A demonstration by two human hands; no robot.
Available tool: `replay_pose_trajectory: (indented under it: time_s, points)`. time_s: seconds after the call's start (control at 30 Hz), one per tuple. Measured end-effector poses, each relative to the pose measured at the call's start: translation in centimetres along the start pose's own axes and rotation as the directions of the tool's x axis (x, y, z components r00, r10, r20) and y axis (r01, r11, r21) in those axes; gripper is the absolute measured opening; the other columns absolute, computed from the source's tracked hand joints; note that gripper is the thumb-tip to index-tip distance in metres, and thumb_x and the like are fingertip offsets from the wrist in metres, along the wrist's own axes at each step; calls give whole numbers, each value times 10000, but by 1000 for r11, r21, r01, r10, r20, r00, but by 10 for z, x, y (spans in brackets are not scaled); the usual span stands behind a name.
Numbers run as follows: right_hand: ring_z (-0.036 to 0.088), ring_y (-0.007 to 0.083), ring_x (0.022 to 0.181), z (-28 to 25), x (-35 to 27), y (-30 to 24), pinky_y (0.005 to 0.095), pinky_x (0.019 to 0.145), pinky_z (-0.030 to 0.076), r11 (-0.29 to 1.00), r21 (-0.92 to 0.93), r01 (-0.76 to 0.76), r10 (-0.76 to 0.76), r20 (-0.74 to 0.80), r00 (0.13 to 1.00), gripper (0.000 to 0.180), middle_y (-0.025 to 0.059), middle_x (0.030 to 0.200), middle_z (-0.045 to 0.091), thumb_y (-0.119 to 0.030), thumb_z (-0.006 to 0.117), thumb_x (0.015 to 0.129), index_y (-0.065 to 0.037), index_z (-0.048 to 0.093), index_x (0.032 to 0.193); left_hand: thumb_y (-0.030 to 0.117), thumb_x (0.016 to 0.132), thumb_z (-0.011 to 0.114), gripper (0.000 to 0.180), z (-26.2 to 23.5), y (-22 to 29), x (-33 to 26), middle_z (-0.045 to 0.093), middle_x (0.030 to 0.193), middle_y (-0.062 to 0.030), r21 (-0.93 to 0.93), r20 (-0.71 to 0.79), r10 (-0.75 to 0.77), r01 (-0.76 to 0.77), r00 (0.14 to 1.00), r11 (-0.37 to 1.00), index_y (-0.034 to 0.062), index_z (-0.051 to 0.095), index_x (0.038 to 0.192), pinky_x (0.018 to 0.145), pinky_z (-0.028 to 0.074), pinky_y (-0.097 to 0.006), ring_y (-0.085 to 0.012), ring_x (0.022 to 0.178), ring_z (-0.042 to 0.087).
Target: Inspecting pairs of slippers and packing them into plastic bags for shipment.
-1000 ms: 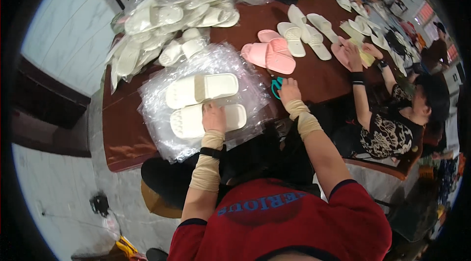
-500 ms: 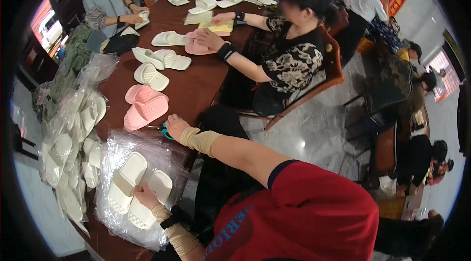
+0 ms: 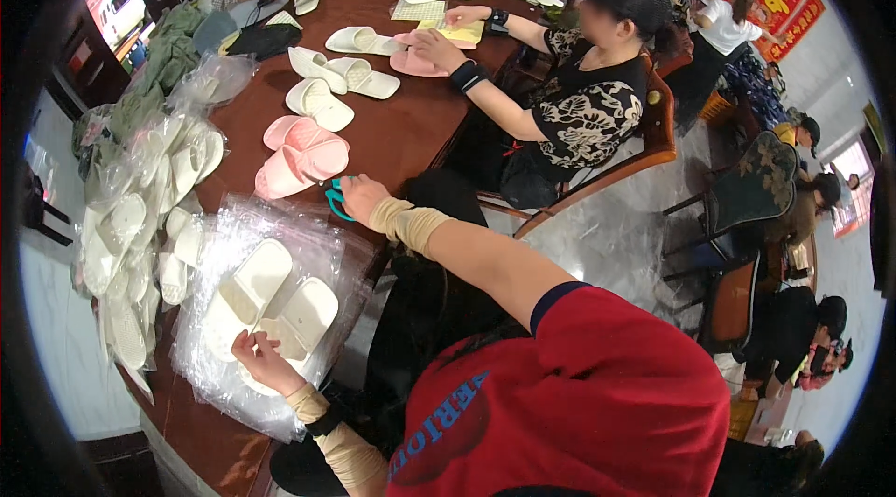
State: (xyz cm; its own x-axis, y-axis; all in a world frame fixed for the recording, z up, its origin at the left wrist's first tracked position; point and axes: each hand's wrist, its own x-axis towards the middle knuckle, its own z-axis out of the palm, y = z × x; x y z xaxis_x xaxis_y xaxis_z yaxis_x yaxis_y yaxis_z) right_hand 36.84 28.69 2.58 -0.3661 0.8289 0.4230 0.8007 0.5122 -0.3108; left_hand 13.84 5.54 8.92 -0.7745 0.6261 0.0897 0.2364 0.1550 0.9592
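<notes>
My left hand (image 3: 263,360) rests on the near end of a white slipper (image 3: 301,321), pinching its edge. Beside it lies a second white slipper (image 3: 245,289), and both sit on a sheet of clear plastic bags (image 3: 215,245). My right hand (image 3: 359,196) reaches out to the teal-handled scissors (image 3: 332,199) at the table edge and touches them, next to a pair of pink slippers (image 3: 301,156).
A brown table (image 3: 401,128) carries more white slippers (image 3: 343,74). Bagged white slippers (image 3: 140,217) pile along its left side. A seated person in a patterned top (image 3: 583,105) works on a pink slipper to my right, and other people sit at the far end.
The view has swung to the right, so the table has turned in the picture. My right hand stays by the scissors and my left hand stays on the white slipper.
</notes>
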Motion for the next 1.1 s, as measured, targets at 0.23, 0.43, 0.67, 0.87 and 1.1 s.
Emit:
replay_pose_trajectory:
  time_s: [0.23,0.43,0.67,0.87,1.1]
  points:
    - [593,337,938,-46,-4,-40,447,760,492,950,263,-169,114,209,971,446,190,927,613,-342,671,746,-31,476,1000,30,899,548,176,-32,-15,1,567,881,-76,56,-67,182,-179,981,982,-10,514,1067,624,450,-270,-138,677,542]
    - [552,342,937,-68,-19,-100,430,787,478,946,154,284,-306,145,941,487,157,971,567,-329,684,691,-48,494,1040,-31,866,515,152,-47,-29,12,517,1010,-105,-93,-92,162,-171,982,981,-10,512,1016,647,519,-299,-187,728,593]
    - [539,297,945,-75,-26,-153,395,801,474,813,115,570,-581,214,785,527,125,954,547,-312,733,669,-34,511,1058,-21,894,528,177,-36,-19,1,577,897,-88,-195,-148,176,-204,973,959,7,455,1052,614,482,-262,-161,620,621]
    - [534,293,950,-55,-23,-195,378,803,473,676,105,729,-732,206,649,514,127,956,541,-309,734,679,-34,521,1057,-19,893,536,177,-45,-13,-7,590,897,-93,-141,-156,157,-180,975,974,18,449,1042,591,475,-249,-138,630,631]
    - [610,290,813,-39,-15,-208,399,718,490,713,77,697,-693,231,683,391,137,861,617,-313,689,721,-52,514,954,-32,880,540,161,-42,-4,-7,605,872,-99,-165,-122,171,-190,978,968,2,486,1028,552,490,-260,-140,603,619]
